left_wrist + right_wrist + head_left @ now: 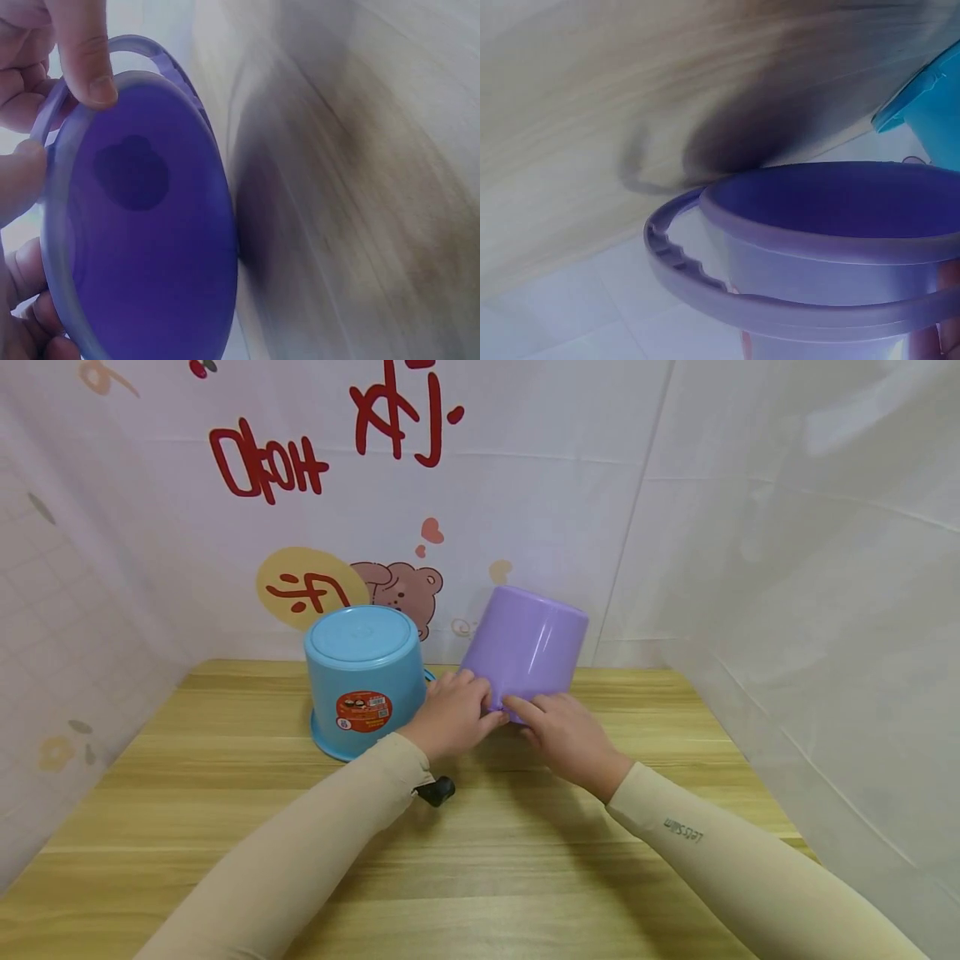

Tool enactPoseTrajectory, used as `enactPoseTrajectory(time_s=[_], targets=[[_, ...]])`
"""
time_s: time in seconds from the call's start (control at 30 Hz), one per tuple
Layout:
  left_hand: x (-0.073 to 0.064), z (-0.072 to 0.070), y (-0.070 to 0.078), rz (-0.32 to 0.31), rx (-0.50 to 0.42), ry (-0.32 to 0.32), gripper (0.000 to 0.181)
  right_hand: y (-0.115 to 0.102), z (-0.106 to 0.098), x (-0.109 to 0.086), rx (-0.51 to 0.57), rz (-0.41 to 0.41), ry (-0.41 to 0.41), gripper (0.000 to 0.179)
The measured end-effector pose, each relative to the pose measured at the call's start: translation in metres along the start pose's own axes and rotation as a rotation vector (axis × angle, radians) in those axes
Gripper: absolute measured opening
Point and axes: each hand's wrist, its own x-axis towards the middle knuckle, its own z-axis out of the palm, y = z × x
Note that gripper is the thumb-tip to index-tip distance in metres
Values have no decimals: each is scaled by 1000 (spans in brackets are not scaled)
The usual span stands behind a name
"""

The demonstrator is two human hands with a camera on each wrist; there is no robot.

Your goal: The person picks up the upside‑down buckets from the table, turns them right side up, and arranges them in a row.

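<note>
A purple bucket (pixel 528 643) tips over with its base up and its mouth facing down toward me; its lower rim touches the tabletop. My left hand (pixel 453 714) grips the rim side from the left, its fingers against the outer wall. From the right, my right hand (pixel 570 735) holds the same rim, and its thumb (pixel 94 71) presses over the edge in the left wrist view. The bucket's purple handle (pixel 697 292) hangs round the rim in the right wrist view. A dark patch (pixel 135 172) shows inside the bucket.
Left of the purple bucket, a light blue bucket (pixel 352 672) with a red label (pixel 363 712) stands upside down. Both are on a wood-grain table (pixel 480 877). White printed sheets (pixel 540 510) enclose the back and sides. A black wrist camera (pixel 437 791) shows below my left wrist.
</note>
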Motion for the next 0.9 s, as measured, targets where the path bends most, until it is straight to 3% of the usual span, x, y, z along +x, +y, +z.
enactPoseTrajectory(time_s=[0.27,0.67,0.9], targets=[[2,-7,1,-7,-26,36,37,5,0,5,5,-87,125,36],[1,-16,-5,25,-195,100,33,10,-13,12,72,-79,155,43],[1,-22,-7,66,-267,137,25,12,-24,16,115,-25,134,41]])
